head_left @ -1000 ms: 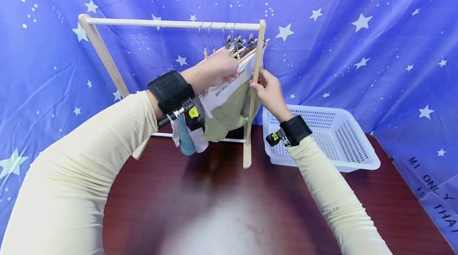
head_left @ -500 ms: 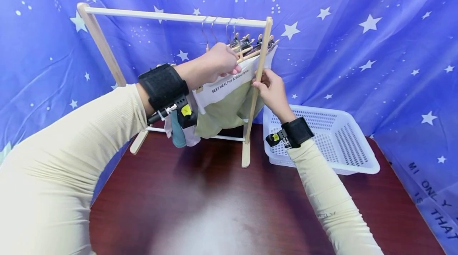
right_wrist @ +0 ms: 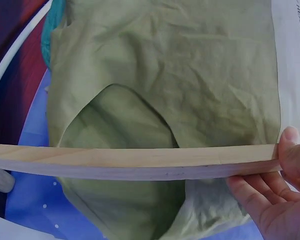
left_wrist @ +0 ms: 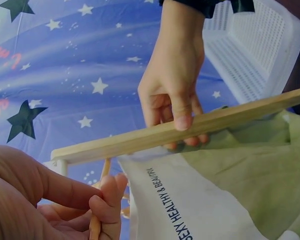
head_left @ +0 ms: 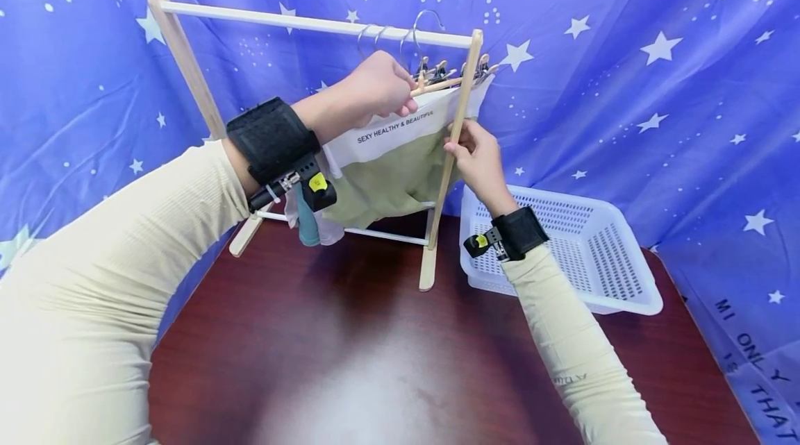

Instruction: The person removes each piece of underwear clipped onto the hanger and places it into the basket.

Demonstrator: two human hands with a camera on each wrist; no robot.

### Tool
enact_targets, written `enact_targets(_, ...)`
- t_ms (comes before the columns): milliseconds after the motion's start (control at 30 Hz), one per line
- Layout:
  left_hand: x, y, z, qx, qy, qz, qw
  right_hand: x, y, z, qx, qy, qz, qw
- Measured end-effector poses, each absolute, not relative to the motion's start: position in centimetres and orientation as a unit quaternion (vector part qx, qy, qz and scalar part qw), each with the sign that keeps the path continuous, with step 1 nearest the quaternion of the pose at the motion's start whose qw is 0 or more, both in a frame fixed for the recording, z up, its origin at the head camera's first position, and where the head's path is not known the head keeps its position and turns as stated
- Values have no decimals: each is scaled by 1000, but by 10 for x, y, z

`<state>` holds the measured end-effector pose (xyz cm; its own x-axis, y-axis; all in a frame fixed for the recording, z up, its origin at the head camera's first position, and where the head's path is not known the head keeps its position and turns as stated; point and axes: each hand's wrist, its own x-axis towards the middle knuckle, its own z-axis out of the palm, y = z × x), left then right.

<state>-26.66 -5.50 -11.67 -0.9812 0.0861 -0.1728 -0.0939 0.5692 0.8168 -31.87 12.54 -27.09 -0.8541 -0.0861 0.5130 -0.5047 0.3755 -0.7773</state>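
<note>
My left hand (head_left: 380, 87) pinches the wooden bar of a clip hanger (head_left: 447, 85) near the rack's right end. From that hanger hang green underpants (head_left: 381, 181) with a white, lettered waistband. The hanger's metal hook stands higher than the neighbouring hooks, its curve above the rail. With thumb and fingers my right hand (head_left: 478, 164) grips the right post (right_wrist: 130, 157) of the wooden clothes rack (head_left: 281, 20). In the left wrist view the left fingers (left_wrist: 107, 200) curl around the bar. Several other hangers are mostly hidden behind the underpants and hand.
A white perforated basket (head_left: 562, 285) stands on the dark red table (head_left: 350, 362), right of the rack. Teal and pale socks (head_left: 307, 223) hang lower left, behind my left wrist. A blue star-patterned cloth (head_left: 600, 84) hangs behind.
The held hanger's hook has risen above the rail, and the underpants have come up and spread out to the left. My right hand keeps its grip on the post.
</note>
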Motion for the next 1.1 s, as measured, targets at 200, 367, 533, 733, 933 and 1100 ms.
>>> enact_targets(200,-263,-60,-111,3,895,435,101,-318,124,-269,176,-806,525,206)
enact_targets(367,-256,-66,-104,3,899,426,103,-322,125,-263,178,-803,531,204)
enact_targets(533,-249,-70,-100,10,907,407,104,-326,129,-258,171,-808,527,201)
enact_targets(733,-244,-69,-102,16,918,384,95,-324,132,-258,169,-812,523,199)
enact_targets(933,-239,-71,-106,0,933,350,83,-312,126,-258,180,-807,535,176)
enact_targets(1100,-232,-79,-107,10,941,330,79,-293,119,-250,182,-809,530,179)
